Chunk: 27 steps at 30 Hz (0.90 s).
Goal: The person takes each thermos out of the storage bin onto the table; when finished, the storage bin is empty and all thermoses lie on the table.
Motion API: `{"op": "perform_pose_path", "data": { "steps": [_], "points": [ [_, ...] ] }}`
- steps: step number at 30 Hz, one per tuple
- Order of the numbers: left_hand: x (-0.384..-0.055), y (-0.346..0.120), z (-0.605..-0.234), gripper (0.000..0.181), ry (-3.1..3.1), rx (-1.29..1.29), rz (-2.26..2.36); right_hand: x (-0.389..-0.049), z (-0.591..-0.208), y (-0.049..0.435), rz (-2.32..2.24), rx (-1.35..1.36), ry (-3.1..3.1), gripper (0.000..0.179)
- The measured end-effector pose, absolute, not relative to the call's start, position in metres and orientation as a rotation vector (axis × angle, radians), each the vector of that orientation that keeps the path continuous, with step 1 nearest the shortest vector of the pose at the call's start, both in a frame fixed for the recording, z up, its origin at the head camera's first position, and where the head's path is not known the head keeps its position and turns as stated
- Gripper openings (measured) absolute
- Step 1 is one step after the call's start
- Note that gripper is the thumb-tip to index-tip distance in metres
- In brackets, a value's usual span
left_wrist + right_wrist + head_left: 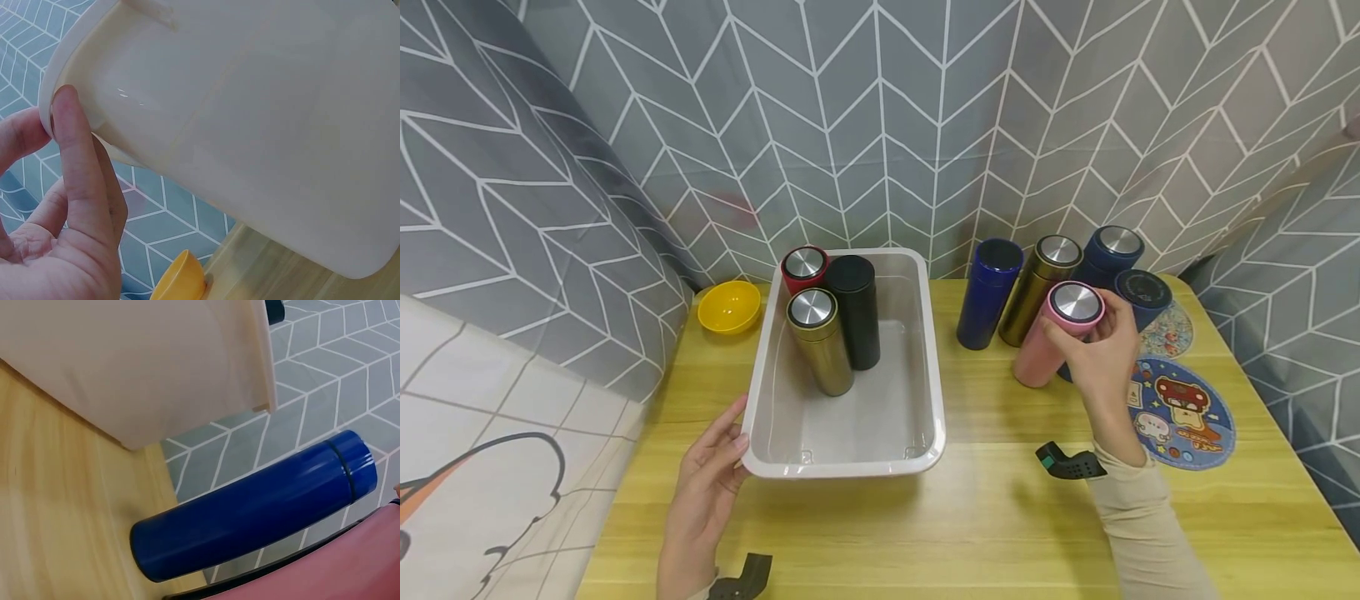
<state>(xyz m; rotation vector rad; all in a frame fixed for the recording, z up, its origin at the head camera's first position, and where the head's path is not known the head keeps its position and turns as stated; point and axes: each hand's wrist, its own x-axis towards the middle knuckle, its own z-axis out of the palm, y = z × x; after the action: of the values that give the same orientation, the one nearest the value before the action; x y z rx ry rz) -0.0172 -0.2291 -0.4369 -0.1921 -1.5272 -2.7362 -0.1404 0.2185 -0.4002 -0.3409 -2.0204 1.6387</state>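
My right hand (1103,346) grips a pink thermos (1037,350) near its silver-topped lid; that thermos stands upright or nearly so at table level. In the right wrist view its pink side (337,562) fills the lower right corner. At the left, my left hand (711,475) pinches the near left corner of a white plastic bin (846,468), thumb and finger (78,144) on either side of the rim. Inside the bin, grouped toward the far left, are a red thermos (805,265), a black thermos (857,317) and a gold thermos (827,350).
Right of the bin stand a shiny blue thermos (988,300), a bronze thermos (1033,292) and dark blue thermoses (1108,250), close around the pink one. A yellow bowl (728,308) sits left of the bin. A round cartoon mat (1187,417) lies by my right wrist. Patterned curtain (910,125) hangs behind.
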Motion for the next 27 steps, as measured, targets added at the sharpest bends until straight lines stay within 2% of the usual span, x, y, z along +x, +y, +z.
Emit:
{"op": "perform_pose_path", "data": {
  "steps": [18,27],
  "points": [
    [-0.0182,-0.2306,-0.4388,0.051,-1.477,-0.274,-2.765,-0.1436,-0.4024,0.2153,1.645,-0.32,-1.995,0.07],
    [-0.0178,-0.2302,-0.4373,0.05,-1.506,-0.252,-2.748,-0.142,-0.4019,0.216,1.553,-0.347,-2.073,0.081]
  ]
}}
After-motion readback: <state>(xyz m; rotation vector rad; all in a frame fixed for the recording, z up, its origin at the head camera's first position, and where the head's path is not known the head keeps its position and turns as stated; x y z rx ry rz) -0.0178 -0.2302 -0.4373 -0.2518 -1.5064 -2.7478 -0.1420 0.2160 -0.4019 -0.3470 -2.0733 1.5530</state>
